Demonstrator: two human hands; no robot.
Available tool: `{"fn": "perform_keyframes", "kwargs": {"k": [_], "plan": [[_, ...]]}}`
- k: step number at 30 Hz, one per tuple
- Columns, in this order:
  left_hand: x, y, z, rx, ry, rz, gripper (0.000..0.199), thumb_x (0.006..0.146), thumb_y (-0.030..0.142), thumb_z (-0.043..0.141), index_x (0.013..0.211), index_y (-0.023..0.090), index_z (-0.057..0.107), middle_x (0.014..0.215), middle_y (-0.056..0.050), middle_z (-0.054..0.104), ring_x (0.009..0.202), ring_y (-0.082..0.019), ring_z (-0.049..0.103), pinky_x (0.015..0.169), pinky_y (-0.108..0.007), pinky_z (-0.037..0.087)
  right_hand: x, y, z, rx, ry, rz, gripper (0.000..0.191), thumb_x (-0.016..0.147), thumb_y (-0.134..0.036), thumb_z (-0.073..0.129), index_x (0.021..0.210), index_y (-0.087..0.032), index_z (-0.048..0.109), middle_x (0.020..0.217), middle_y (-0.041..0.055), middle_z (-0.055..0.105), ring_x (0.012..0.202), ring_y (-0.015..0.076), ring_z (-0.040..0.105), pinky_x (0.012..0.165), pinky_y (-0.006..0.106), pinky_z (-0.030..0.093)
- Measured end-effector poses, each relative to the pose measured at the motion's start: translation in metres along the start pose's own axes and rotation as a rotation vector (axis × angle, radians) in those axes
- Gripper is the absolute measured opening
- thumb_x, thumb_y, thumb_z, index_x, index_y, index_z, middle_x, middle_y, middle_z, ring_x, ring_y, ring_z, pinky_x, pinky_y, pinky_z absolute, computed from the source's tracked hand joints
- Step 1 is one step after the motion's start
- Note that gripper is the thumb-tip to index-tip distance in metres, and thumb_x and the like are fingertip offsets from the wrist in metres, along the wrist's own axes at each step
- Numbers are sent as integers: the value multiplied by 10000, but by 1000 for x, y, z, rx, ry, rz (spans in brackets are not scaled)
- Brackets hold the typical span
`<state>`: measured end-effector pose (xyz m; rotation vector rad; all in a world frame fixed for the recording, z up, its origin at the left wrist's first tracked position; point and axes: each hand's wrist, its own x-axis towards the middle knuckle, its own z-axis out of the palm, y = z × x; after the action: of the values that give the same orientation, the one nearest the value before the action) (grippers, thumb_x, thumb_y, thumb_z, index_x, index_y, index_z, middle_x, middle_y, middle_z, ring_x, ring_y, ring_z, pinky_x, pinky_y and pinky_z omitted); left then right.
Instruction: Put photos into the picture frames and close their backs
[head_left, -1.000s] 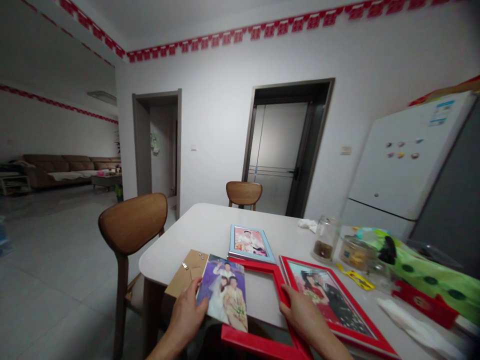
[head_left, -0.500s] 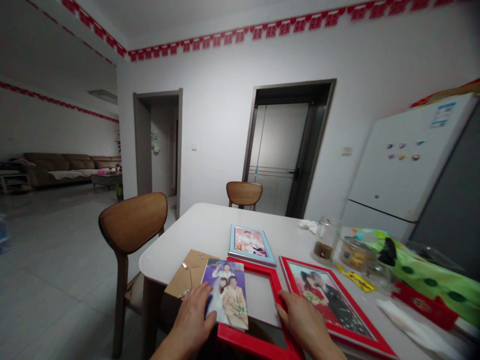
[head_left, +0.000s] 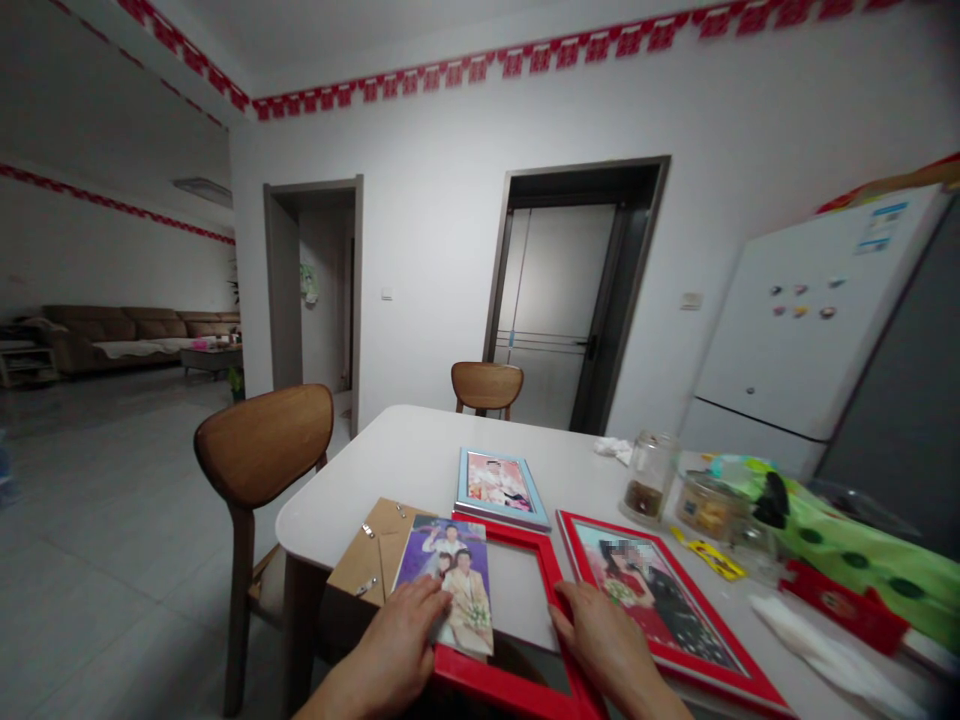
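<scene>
Left hand (head_left: 397, 635) is moving farther across the loose photo (head_left: 470, 602), its grip unclear. Right hand (head_left: 604, 635) is gripping the empty frame (head_left: 510, 688).

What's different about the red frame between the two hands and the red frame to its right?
The frame between the hands has an open middle, showing the table; the right-hand frame holds a picture. The first has a loose photo across its left part; the second has none laid over it. Both are red and rectangular.
</scene>
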<state>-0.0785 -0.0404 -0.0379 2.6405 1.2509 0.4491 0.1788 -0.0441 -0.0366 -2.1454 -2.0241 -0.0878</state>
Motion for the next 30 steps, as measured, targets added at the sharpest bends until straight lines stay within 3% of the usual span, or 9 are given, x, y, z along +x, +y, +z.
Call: {"fn": "perform_keyframes", "kwargs": {"k": [6,11,15,17,20,22,25,28,30], "plan": [[5,-10,16,88,74,-24,504,685,63,376,1170,168,461,1257,-92,424,1153,-229,382,949,-427,318,0,-1,3,-8,-4,27,256,773,-274,351,841,-187,582,865,100,606,791,218,577,625,293,390],[10,-12,16,-25,253,-39,503,679,77,374,1161,177,479,1221,-74,469,1129,-199,416,963,-384,319,0,-2,1,78,80,3,268,759,-277,371,868,-176,594,930,109,579,824,211,559,675,300,407],[19,-7,-5,-407,501,-162,386,759,167,352,1100,183,532,1131,-50,553,1064,-180,482,936,-331,360,0,-12,-4,397,111,-54,338,755,-313,378,961,-141,583,959,111,597,834,198,561,759,298,407],[25,0,-16,-697,619,-251,348,801,281,358,1062,157,552,1061,-69,595,997,-211,531,872,-348,412,1,-23,-3,637,34,-49,378,751,-362,384,995,-135,564,920,102,619,777,188,580,709,292,433],[35,18,-22,-1152,725,-294,426,775,432,432,1018,105,556,966,-110,630,907,-254,574,790,-365,450,2,-44,5,1066,-132,133,446,738,-406,404,1070,-121,491,907,110,622,706,177,603,590,285,460],[40,34,-16,-1417,733,-261,463,748,465,477,1028,102,539,938,-114,638,896,-258,579,795,-370,443,4,-57,9,1393,-198,283,467,743,-428,395,1092,-122,439,911,118,620,693,169,613,578,288,472],[44,56,2,-1643,607,-196,496,719,469,524,1063,113,516,965,-116,630,934,-262,563,826,-376,425,9,-69,6,1777,-94,368,404,731,-406,408,1053,-161,420,904,86,632,765,172,615,633,298,489],[42,65,17,-1632,453,-142,541,702,469,542,1085,89,504,1040,-142,592,1003,-277,519,865,-377,397,14,-61,-3,1828,107,348,368,710,-353,407,1034,-180,429,894,57,645,833,185,603,651,303,497],[38,61,20,-1525,435,-133,558,722,451,516,1136,82,460,1109,-146,551,1055,-266,480,896,-359,373,17,-46,-8,1683,125,323,368,718,-354,374,1022,-167,462,855,65,658,825,201,608,645,317,499]]}}
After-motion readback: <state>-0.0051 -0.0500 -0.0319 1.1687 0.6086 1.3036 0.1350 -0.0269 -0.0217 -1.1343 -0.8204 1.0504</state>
